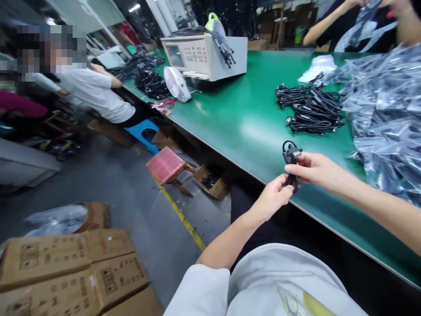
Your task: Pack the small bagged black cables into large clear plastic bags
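Both hands meet just over the near edge of the green table (243,118). My left hand (274,197) pinches the lower end of a small coiled black cable (291,159), and my right hand (312,169) grips its upper part, with a loop and plug sticking up above my fingers. The cable is held in the air, clear of the tabletop.

Below the table edge, an open cardboard box (213,183) sits on the floor with a few dark cables in it. A second open box (164,136) stands further along, but I cannot tell what it holds. At lower left, closed printed cartons (66,272) are stacked, and behind them another carton (95,215) has crumpled clear plastic spilling from it.

On the table beyond my hands lies a pile of black cable bundles (312,109), and a heap of clear plastic bags (384,118) fills the right side. Further off stand a beige test machine (204,55) draped with cables and a small white fan (176,83).

A red stool (167,164) and a blue stool (144,131) stand in the aisle beside the table. A person in a white shirt (98,96) sits at the far left.
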Motion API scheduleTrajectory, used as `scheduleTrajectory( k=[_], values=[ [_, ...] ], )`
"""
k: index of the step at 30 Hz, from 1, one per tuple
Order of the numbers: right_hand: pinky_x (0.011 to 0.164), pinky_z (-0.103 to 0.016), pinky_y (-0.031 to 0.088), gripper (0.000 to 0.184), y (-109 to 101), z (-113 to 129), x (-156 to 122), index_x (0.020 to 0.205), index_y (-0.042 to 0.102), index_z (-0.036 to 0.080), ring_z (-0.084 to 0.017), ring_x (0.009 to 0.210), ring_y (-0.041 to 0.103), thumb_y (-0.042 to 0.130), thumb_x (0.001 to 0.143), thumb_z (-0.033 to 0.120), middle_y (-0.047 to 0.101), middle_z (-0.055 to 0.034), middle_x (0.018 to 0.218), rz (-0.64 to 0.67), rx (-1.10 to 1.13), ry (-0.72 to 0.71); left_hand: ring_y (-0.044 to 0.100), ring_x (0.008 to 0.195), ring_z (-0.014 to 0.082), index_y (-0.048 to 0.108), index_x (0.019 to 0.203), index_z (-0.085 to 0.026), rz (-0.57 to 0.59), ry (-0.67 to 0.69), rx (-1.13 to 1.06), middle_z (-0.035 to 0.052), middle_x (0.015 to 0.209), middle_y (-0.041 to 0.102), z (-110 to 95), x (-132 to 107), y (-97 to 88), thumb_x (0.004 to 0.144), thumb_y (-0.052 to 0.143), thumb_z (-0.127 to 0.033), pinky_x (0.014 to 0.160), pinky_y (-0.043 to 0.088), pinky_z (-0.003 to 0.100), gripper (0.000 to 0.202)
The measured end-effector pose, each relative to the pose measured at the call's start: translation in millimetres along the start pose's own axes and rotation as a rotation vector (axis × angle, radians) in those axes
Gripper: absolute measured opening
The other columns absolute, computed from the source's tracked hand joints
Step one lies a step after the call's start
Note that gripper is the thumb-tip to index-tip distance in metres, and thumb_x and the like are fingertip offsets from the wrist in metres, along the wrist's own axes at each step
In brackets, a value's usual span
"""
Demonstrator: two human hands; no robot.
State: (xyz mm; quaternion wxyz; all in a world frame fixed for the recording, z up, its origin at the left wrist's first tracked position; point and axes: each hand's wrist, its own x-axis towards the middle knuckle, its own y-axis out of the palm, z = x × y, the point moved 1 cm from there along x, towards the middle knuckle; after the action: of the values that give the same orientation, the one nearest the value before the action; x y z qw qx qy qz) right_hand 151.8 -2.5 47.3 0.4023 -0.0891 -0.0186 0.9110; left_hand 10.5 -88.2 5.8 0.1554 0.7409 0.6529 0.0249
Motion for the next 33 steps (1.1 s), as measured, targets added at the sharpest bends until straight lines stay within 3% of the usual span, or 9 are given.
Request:
scheduleTrajectory(
  k=[4,6,9,13,17,20,24,30,33],
  values=[
    [0.062,-0.029,0.045,0.041,1.9,-9.8,-13.7,0.082,0.062,0.019,-0.014,0.065,0.053,0.078,0.076,0.056,0.060,-0.0008,0.074,-0.137,0.277,-0.031,0.060,0.075,0.0102,0.056,0.104,-0.016,0.051,-0.019,-0.083,0.0059,0.101,0.063,-4.4,-0.3,10.1,0.090,0.058,-0.031,0.069,0.049,0.025,0.021],
    [0.067,-0.031,0.047,0.039,-0.2,-13.1,-18.0,0.089,0.065,0.019,-0.015,0.071,0.055,0.080,0.075,0.052,0.064,-0.0032,0.085,-0.176,0.314,-0.056,0.055,0.065,0.0079,0.053,0.106,-0.016,0.080,-0.040,-0.101,0.0031,0.092,0.061,-8.3,-4.3,12.9,0.088,0.058,-0.028,0.060,0.044,0.022,0.022],
    [0.071,-0.031,0.049,0.041,-5.4,-13.7,-21.7,0.102,0.066,0.021,-0.018,0.084,0.059,0.081,0.075,0.048,0.067,-0.0055,0.102,-0.225,0.283,-0.130,0.036,0.055,0.0028,0.055,0.106,-0.016,0.051,-0.053,-0.112,-0.0033,0.080,0.049,-11.4,-12.9,14.9,0.082,0.058,-0.018,0.051,0.027,0.017,0.025],
    [0.080,-0.033,0.052,0.050,-14.4,-10.6,-30.3,0.121,0.062,0.026,-0.023,0.100,0.062,0.078,0.079,0.046,0.066,-0.0071,0.118,-0.206,0.082,-0.224,0.024,0.055,0.0045,0.057,0.106,-0.017,0.045,-0.135,-0.092,-0.0050,0.076,0.036,-11.9,-26.8,13.1,0.089,0.056,-0.030,0.049,0.020,0.017,0.021],
    [0.080,-0.036,0.054,0.056,-13.4,-6.2,-49.8,0.135,0.054,0.027,-0.022,0.089,0.065,0.070,0.085,0.049,0.067,-0.0087,0.117,-0.261,-0.237,-0.272,0.022,0.057,0.0063,0.058,0.116,-0.019,0.057,-0.079,0.031,-0.0048,0.075,0.035,-15.8,-38.4,10.3,0.096,0.050,-0.054,0.051,0.025,0.018,0.041],
    [0.078,-0.038,0.052,0.059,-7.7,-0.2,-62.3,0.144,0.049,0.029,-0.023,0.082,0.065,0.062,0.090,0.048,0.068,-0.0085,0.108,-0.356,-0.527,-0.341,0.026,0.059,0.0072,0.058,0.127,-0.020,0.044,-0.063,0.139,-0.0042,0.076,0.036,-18.2,-42.7,12.2,0.098,0.047,-0.055,0.053,0.030,0.019,0.046],
    [0.077,-0.037,0.049,0.053,-9.4,4.9,-63.7,0.136,0.058,0.028,-0.025,0.082,0.065,0.063,0.089,0.051,0.068,-0.0073,0.095,-0.413,-0.606,-0.347,0.034,0.060,0.0071,0.055,0.136,-0.022,0.041,-0.047,0.310,-0.0035,0.078,0.040,-19.4,-45.6,18.1,0.100,0.045,-0.052,0.055,0.036,0.020,0.048],
    [0.072,-0.031,0.048,0.039,-18.2,2.0,-58.3,0.093,0.064,0.022,-0.019,0.079,0.058,0.080,0.074,0.052,0.064,-0.0029,0.088,-0.148,-0.116,-0.227,0.039,0.054,0.0047,0.051,0.136,-0.022,0.096,-0.045,0.378,-0.0057,0.075,0.041,-19.8,-51.6,20.2,0.100,0.048,-0.044,0.053,0.039,0.019,0.042],
    [0.066,-0.027,0.044,0.040,-13.8,3.2,-62.9,0.078,0.058,0.020,-0.014,0.071,0.050,0.086,0.066,0.047,0.054,0.0011,0.076,-0.145,0.057,-0.182,0.051,0.057,0.0056,0.043,0.131,-0.021,0.196,-0.041,0.233,-0.0038,0.084,0.051,-20.5,-54.0,17.1,0.098,0.052,-0.044,0.059,0.051,0.024,0.041]
  ],
)
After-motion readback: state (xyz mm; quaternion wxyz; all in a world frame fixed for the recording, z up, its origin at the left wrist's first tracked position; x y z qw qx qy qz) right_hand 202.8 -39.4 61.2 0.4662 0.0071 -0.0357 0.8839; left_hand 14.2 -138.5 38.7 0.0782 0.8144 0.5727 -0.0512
